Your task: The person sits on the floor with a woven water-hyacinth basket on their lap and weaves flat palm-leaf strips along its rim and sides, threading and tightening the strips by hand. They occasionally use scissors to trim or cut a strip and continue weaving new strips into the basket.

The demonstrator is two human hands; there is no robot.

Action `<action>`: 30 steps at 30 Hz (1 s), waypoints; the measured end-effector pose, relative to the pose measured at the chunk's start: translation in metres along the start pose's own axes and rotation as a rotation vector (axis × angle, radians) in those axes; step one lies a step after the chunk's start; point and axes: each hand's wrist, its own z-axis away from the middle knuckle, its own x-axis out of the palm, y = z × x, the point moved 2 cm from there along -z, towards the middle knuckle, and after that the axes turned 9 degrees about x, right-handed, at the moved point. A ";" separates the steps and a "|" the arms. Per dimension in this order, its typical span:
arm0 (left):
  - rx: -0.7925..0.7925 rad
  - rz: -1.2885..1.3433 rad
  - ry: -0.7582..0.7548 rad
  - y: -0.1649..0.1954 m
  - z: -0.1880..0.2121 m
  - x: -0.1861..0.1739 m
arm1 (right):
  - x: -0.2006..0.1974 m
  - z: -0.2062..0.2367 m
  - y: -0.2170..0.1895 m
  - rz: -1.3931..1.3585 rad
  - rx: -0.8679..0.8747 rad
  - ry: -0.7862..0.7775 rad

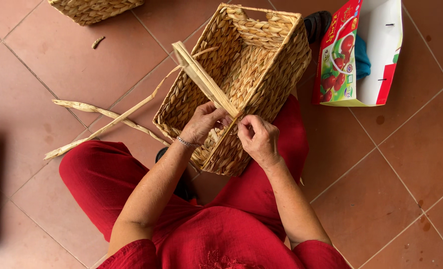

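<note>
A floor of large reddish-brown square tiles fills the frame. The person sits on it in loose red trousers and a red top, taking up the lower middle of the picture.

Resting against the person's legs at the centre is a rectangular woven basket of pale straw-coloured plaited fibre, tilted so its open mouth faces up and toward the camera. A flat pale strip of dried fibre runs diagonally from the basket's upper left down to its near rim, where both hands meet.

At the upper right lies a red and white printed cardboard box with pictures of red fruit, open on its side, with something blue inside it. A corner of a second woven straw basket shows at the top left edge.

Long loose strands of dried plant fibre trail across the tiles at the left, crossing each other.

The left hand, with a thin silver bracelet at the wrist, has a closed grip on the lower end of the flat strip at the basket's rim. The right hand is just beside it, its fingers pinched narrowly on the fibre at the same spot on the rim.

A small scrap of fibre lies alone at the upper left.
</note>
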 end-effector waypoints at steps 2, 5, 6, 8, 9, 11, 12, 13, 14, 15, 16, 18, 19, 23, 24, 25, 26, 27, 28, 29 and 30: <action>-0.012 0.019 -0.014 -0.004 -0.005 0.006 | -0.003 0.004 0.007 0.006 0.002 -0.025; -0.076 0.059 -0.018 -0.007 -0.007 0.011 | -0.027 0.024 0.014 -0.006 0.030 -0.008; -0.105 0.073 -0.016 -0.008 -0.007 0.012 | -0.036 0.031 0.017 -0.006 0.086 -0.026; -0.161 0.088 0.045 -0.009 -0.006 0.011 | -0.055 0.047 0.019 -0.004 0.199 -0.060; -0.188 0.094 0.077 -0.010 -0.006 0.010 | -0.064 0.054 0.019 -0.004 0.196 -0.054; -0.175 0.049 0.072 -0.011 -0.005 0.011 | -0.080 0.069 0.017 -0.008 0.191 -0.047; -0.166 0.026 0.067 -0.011 -0.006 0.013 | -0.088 0.077 0.018 0.016 0.259 -0.044; -0.131 0.027 0.029 -0.010 -0.006 0.014 | -0.096 0.086 0.019 0.039 0.323 -0.038; -0.096 0.028 -0.009 -0.010 -0.005 0.016 | -0.105 0.094 0.022 0.063 0.387 -0.033; -0.066 0.030 -0.045 -0.008 -0.004 0.017 | -0.114 0.103 0.027 0.080 0.463 -0.033; -0.068 0.015 -0.032 -0.007 -0.003 0.016 | -0.125 0.114 0.033 0.096 0.541 -0.035; -0.067 -0.015 -0.013 -0.004 0.001 0.015 | -0.147 0.140 0.050 0.148 0.658 -0.027; -0.067 -0.006 -0.022 -0.002 0.003 0.014 | -0.157 0.153 0.060 0.182 0.696 -0.019; -0.039 0.041 -0.022 0.004 0.013 0.011 | -0.187 0.209 0.107 0.412 0.826 -0.036; -0.024 0.057 -0.016 0.004 0.014 0.012 | -0.193 0.221 0.120 0.461 0.943 -0.087; 0.008 0.014 -0.032 0.006 0.016 0.013 | -0.200 0.232 0.131 0.510 1.060 -0.140; 0.041 -0.029 -0.047 0.007 0.017 0.016 | -0.206 0.240 0.140 0.560 1.174 -0.193; 0.077 -0.072 -0.061 0.010 0.018 0.019 | -0.209 0.244 0.146 0.643 1.232 -0.271; 0.090 -0.130 -0.049 0.013 0.021 0.020 | -0.211 0.245 0.149 0.726 1.288 -0.351; 0.101 -0.185 -0.038 0.016 0.025 0.023 | -0.213 0.244 0.147 0.813 1.346 -0.431; 0.115 -0.240 -0.027 0.019 0.029 0.027 | -0.213 0.236 0.142 0.934 1.218 -0.409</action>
